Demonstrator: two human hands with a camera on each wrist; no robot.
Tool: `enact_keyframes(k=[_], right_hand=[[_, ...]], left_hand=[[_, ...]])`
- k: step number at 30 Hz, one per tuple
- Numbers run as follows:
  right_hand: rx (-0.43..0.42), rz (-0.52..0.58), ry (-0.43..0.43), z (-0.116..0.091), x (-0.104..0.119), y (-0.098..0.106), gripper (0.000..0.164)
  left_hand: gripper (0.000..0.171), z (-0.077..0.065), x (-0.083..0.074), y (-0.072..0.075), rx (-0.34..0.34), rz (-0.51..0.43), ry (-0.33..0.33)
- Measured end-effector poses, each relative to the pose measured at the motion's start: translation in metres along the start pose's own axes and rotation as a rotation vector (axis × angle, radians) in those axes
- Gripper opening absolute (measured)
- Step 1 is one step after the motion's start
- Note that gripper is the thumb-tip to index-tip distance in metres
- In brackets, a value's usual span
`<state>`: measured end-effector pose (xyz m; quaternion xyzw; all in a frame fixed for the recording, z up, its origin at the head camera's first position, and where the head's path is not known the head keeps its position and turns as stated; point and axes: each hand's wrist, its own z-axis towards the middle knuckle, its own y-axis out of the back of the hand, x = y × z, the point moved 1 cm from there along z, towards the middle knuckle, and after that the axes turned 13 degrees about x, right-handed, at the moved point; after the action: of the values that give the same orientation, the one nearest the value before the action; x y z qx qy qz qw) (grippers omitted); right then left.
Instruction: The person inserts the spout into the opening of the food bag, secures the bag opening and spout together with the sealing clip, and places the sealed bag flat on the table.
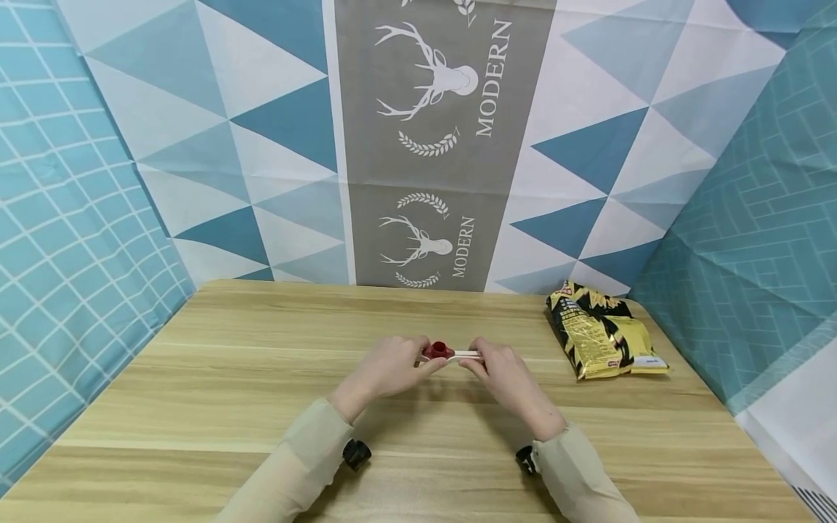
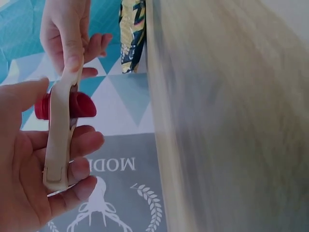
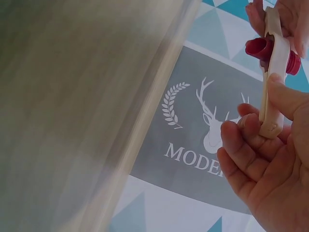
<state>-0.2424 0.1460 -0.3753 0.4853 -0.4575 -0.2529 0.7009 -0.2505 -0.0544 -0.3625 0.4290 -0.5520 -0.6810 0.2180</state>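
Both hands hold a cream-white bag sealing clip (image 2: 59, 135) with a red pour spout (image 1: 440, 349) through its middle. In the head view it is raised over the table, with the spout's opening upward. My left hand (image 1: 391, 365) grips the left end, its thumb near the spout and its fingers behind the clip in the left wrist view. My right hand (image 1: 508, 375) pinches the other end between thumb and fingers. The right wrist view shows the clip's two long bars lying close together, with a narrow slit between them. Fingers hide parts of both ends.
A yellow and black snack bag (image 1: 598, 334) lies at the table's back right, its top folded over. The wooden table (image 1: 229, 407) meets patterned cloth walls at the back and sides. Black wrist cameras (image 1: 356, 454) hang below both sleeves.
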Motion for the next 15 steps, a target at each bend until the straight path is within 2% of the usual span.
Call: enact_keyframes(k=[5, 15], right_hand=[[0.001, -0.008, 0.022, 0.0005, 0.0008, -0.0002, 0.021], [0.011, 0.022, 0.023, -0.0015, 0.0006, -0.0010, 0.021]], left_hand=[[0.035, 0.0030, -0.0047, -0.0021, -0.017, 0.008, 0.013], [0.031, 0.0021, -0.0108, -0.0058, -0.110, 0.012, 0.036]])
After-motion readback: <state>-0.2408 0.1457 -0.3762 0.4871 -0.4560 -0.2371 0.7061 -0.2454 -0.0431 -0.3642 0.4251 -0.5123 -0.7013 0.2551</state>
